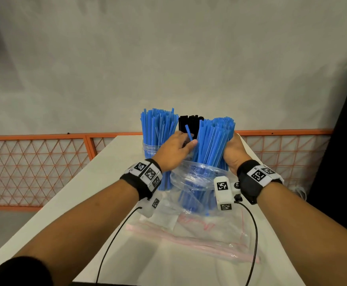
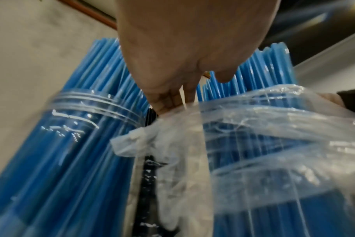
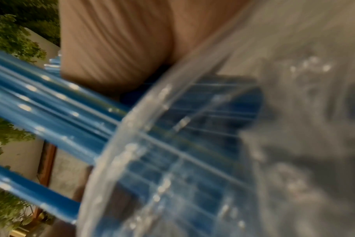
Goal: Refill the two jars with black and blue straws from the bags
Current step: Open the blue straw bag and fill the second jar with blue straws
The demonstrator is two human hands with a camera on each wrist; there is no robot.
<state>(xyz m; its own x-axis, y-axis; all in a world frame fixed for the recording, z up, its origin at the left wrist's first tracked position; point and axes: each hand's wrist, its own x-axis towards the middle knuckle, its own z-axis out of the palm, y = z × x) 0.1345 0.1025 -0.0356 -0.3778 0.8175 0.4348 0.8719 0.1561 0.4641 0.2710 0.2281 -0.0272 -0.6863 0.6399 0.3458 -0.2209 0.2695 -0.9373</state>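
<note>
A clear jar (image 1: 150, 148) at the back left is packed with upright blue straws (image 1: 158, 126). Black straws (image 1: 189, 121) stand behind my hands; their jar is mostly hidden. My right hand (image 1: 233, 149) grips a thick bundle of blue straws (image 1: 214, 141) standing out of a clear plastic bag (image 1: 197, 182). My left hand (image 1: 187, 144) is between the jar and the bundle and pinches a single blue straw (image 1: 188, 132). In the left wrist view the jar (image 2: 81, 109) and the bag (image 2: 274, 121) flank my fingers (image 2: 168, 99). The right wrist view shows my palm (image 3: 116, 48) on the straws (image 3: 51, 104).
An empty zip bag with a pink seal (image 1: 199, 234) lies flat on the white table (image 1: 82, 193) in front of the bundle. An orange mesh railing (image 1: 44, 159) runs behind the table. A dark panel (image 1: 343, 141) stands at the right. Wrist cables trail over the table.
</note>
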